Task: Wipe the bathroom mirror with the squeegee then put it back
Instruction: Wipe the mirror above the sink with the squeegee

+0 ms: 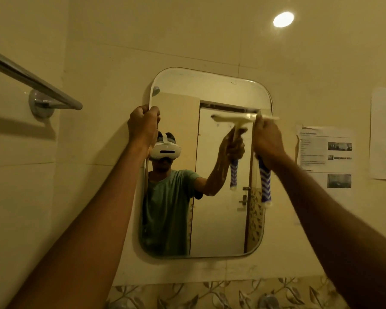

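Observation:
A rounded rectangular mirror (223, 219) hangs on the cream tiled wall in front of me. My left hand (143, 127) grips the mirror's left edge near its top corner. My right hand (268, 141) is closed around the squeegee (265, 186), which has a blue and white patterned handle sticking out below my fist. Its pale blade lies level against the upper right part of the glass, blurred. The mirror reflects a person wearing a white headset and a green shirt, plus the squeegee and a door.
A chrome towel bar (31, 79) juts out from the wall at upper left. Printed paper sheets (325, 152) are stuck to the wall right of the mirror. Leaf-patterned tiles (210, 295) run below, with a metal fitting at the bottom edge. A ceiling light (283, 19) glows at top.

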The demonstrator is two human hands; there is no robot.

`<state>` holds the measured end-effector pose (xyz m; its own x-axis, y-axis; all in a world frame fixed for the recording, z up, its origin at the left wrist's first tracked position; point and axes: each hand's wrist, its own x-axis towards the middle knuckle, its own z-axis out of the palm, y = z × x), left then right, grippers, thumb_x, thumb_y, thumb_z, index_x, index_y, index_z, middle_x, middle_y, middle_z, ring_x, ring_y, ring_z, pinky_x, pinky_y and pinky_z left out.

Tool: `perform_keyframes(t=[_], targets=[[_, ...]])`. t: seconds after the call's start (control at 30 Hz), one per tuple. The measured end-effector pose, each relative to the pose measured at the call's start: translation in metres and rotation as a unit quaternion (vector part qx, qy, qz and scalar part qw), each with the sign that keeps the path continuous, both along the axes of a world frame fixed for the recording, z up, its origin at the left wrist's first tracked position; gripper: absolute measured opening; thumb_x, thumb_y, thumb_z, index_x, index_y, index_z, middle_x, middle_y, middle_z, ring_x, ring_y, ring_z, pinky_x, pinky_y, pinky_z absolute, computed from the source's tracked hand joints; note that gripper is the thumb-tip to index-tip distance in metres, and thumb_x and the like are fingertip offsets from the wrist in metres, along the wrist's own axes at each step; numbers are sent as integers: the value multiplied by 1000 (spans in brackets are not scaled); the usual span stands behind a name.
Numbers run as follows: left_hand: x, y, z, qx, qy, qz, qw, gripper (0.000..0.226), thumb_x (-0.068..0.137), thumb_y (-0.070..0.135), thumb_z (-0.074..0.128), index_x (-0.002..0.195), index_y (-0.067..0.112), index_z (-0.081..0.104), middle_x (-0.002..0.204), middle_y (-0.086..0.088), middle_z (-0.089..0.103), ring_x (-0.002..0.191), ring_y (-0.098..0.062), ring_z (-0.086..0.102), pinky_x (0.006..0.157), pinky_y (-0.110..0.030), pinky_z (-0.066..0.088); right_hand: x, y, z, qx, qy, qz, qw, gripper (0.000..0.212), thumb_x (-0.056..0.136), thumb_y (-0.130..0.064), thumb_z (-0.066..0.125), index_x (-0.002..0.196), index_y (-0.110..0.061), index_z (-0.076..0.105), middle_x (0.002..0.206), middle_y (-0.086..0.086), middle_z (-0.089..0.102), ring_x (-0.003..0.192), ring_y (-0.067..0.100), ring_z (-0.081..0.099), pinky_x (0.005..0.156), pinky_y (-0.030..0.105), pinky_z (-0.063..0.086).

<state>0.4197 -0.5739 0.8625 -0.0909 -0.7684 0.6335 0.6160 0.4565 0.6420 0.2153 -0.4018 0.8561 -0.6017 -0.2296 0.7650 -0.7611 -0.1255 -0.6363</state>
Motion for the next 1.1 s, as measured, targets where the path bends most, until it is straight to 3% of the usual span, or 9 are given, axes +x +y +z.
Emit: perform_keyframes(t=[0.1,0.2,0.3,0.4,0.5,0.67,0.77,0.9,1.1], targets=[[1,0,-1,-9,0,-1,1000,8,78,20,57,76,14,61,80,-2,57,81,-22,48,74,-35,41,-5,0,54,-8,31,-53,998,44,104,-39,29,112,-4,54,89,9,59,63,15,55,46,28,46],[4,0,0,-9,-16,10,1000,13,85,20,56,73,14,59,71,-1,50,78,-21,46,73,-35,41,-6,-4,78,12,46,-79,996,41,104,-38,28,102,-6,54,86,8,57,68,20,56,59,36,53],[4,-3,2,-9,-35,16,999,20,89,23,55,69,16,55,65,1,47,73,-18,46,77,-36,46,-8,-8,74,49,29,-79,995,43,105,-40,24,81,-13,47,74,6,54,55,15,51,46,30,46],[4,-9,1,-6,-29,-3,1000,18,90,23,55,72,17,56,66,3,49,67,-11,48,86,-37,51,-10,-6,53,56,1,-55,997,39,105,-40,25,94,-12,49,73,4,54,51,11,50,39,23,39],[5,-15,0,-11,-30,-11,999,13,86,24,58,75,17,60,62,6,51,65,-8,52,85,-36,52,-13,-5,5,42,-14,-12,999,44,105,-40,24,80,-15,50,61,-3,53,35,2,49,32,17,36],[5,-16,-1,2,-18,-27,999,11,74,28,63,68,19,63,47,14,54,69,-12,52,97,-46,50,-13,1,-23,71,-46,-26,996,43,104,-40,26,76,-15,48,60,1,50,43,11,46,37,23,38],[8,-14,-8,-17,-12,-24,1000,12,74,29,63,67,20,68,58,12,61,77,-15,57,96,-44,50,-12,6,6,68,-13,-50,996,47,104,-44,25,78,-14,49,60,0,49,43,10,44,36,23,37],[11,-16,-25,-29,54,-73,995,21,87,15,58,105,11,69,93,-3,68,90,-17,64,94,-31,51,-11,0,23,44,-16,-38,998,44,104,-45,24,84,-14,49,63,-1,50,43,8,47,36,20,37],[8,-13,-39,8,142,-122,982,32,94,7,50,123,1,61,119,-16,68,109,-22,67,95,-29,52,-9,-13,-68,11,-51,0,999,49,105,-42,24,71,-18,52,42,-7,54,31,-2,48,30,9,32]])
